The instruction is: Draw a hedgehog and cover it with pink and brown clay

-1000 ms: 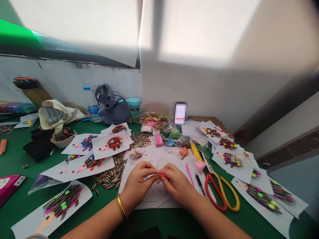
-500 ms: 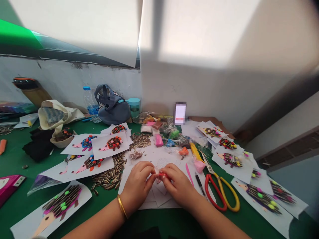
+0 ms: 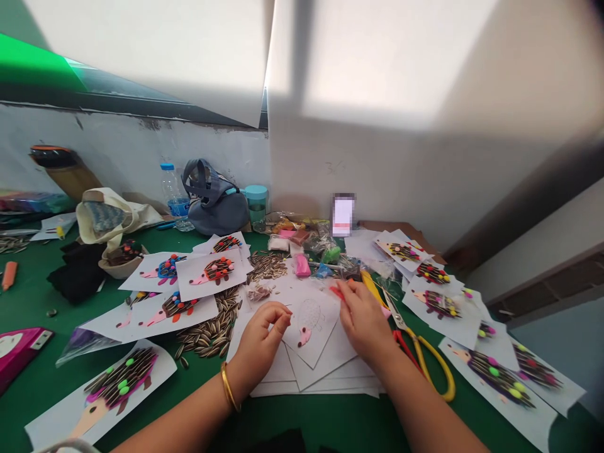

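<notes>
My left hand (image 3: 264,336), with a gold bangle at the wrist, hovers over white paper sheets, its thumb and fingertips pressed together. Whatever may be in that pinch is too small to make out. My right hand (image 3: 368,324) is closed on a red clay packet (image 3: 336,292), partly hidden by the fingers, near the yellow-handled tool. Between the hands lies a hedgehog drawing (image 3: 311,314), its outline in pencil and its face a pink clay piece (image 3: 304,335) with dark dots.
Sunflower seeds (image 3: 210,330) lie in heaps left of the paper. Finished hedgehog cards (image 3: 212,275) spread on both sides. Scissors (image 3: 436,365) rest at the right, partly under my right arm. Bagged clay (image 3: 302,265), a phone (image 3: 343,214), bag (image 3: 217,204) and bottles stand behind.
My hands have moved apart. The right one has gone up and rightward with the red clay packet, the left slightly back, uncovering the drawing with its pink face.
</notes>
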`<action>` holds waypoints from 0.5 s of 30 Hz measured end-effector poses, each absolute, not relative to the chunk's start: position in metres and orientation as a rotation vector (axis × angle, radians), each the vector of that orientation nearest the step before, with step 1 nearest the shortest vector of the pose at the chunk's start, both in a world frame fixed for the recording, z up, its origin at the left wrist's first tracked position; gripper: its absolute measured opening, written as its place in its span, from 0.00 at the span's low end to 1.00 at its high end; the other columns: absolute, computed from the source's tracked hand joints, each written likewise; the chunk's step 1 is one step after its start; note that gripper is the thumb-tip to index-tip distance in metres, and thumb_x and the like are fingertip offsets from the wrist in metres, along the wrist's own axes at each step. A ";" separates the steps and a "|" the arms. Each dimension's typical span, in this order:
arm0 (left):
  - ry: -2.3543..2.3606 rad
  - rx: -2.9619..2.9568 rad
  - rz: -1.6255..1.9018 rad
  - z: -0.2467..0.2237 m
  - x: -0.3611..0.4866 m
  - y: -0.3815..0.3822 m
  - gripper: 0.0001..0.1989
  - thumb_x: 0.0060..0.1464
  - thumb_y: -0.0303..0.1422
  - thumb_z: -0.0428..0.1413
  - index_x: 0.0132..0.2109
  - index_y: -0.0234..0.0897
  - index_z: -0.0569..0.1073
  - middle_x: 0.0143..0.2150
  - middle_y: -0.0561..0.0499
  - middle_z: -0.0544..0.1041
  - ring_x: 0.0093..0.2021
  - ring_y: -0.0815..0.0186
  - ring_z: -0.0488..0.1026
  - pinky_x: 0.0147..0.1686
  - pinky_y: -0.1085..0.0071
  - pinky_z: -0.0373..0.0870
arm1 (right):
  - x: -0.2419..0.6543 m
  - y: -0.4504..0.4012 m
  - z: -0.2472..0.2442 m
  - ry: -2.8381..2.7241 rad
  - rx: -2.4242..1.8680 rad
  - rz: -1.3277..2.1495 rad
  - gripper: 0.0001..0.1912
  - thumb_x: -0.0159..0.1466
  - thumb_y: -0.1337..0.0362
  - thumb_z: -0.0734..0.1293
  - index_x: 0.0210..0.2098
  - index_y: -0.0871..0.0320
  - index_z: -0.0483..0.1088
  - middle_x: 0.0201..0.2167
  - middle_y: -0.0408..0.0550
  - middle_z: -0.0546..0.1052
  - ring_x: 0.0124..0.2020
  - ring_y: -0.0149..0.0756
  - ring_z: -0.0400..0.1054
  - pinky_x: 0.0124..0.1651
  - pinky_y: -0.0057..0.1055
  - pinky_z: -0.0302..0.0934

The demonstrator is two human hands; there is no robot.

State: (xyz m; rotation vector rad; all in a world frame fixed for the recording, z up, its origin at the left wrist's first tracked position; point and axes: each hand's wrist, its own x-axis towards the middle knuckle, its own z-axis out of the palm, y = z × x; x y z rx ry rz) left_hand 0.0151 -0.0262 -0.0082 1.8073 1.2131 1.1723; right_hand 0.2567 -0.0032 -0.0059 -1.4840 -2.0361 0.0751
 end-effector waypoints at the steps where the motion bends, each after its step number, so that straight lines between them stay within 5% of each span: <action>1: 1.184 1.746 1.167 -0.008 0.016 -0.026 0.18 0.64 0.44 0.48 0.31 0.38 0.69 0.38 0.47 0.74 0.42 0.61 0.71 0.45 0.63 0.68 | 0.264 0.003 -0.009 -2.018 -1.556 -0.022 0.23 0.65 0.68 0.58 0.60 0.57 0.64 0.48 0.57 0.71 0.50 0.48 0.65 0.51 0.47 0.61; 8: 0.994 1.328 1.114 -0.005 0.022 -0.030 0.17 0.57 0.46 0.57 0.31 0.36 0.70 0.36 0.49 0.73 0.38 0.64 0.69 0.42 0.67 0.67 | 0.269 0.006 -0.009 -1.960 -1.569 -0.222 0.25 0.63 0.70 0.61 0.59 0.55 0.65 0.58 0.57 0.68 0.59 0.53 0.59 0.58 0.54 0.52; 15: 0.907 1.235 1.039 -0.003 0.028 -0.036 0.16 0.59 0.44 0.57 0.30 0.36 0.71 0.31 0.52 0.70 0.35 0.66 0.66 0.40 0.70 0.64 | 0.217 -0.039 0.008 -1.961 -1.026 0.486 0.11 0.65 0.62 0.67 0.48 0.50 0.74 0.41 0.49 0.72 0.44 0.41 0.66 0.48 0.38 0.63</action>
